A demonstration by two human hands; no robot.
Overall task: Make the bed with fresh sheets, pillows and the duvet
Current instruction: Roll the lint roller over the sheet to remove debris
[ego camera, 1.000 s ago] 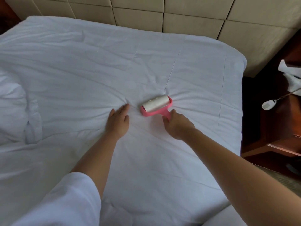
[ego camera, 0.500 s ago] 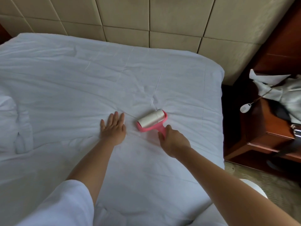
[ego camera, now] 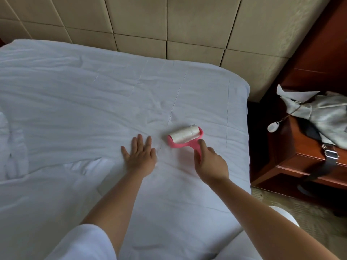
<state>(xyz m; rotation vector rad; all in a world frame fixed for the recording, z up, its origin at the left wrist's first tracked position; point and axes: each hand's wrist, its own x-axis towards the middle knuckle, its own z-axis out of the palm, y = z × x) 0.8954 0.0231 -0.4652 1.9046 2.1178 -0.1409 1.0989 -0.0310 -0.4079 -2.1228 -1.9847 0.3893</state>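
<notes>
One lint roller (ego camera: 185, 137), two hands: right hand (ego camera: 210, 163) gripping, left hand (ego camera: 140, 156) flat.

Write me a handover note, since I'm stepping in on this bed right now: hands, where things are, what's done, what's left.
Left hand: flat, fingers straight, pressing the sheet.
Right hand: grips the pink handle of the lint roller, whose roll rests on the sheet.
Done: white sheet covers the mattress up to the headboard, though creases remain.
Bunched white bedding lies at the left edge.
Left: finish rolling, smooth the creases, add pillows and duvet; no pillows in view.
</notes>
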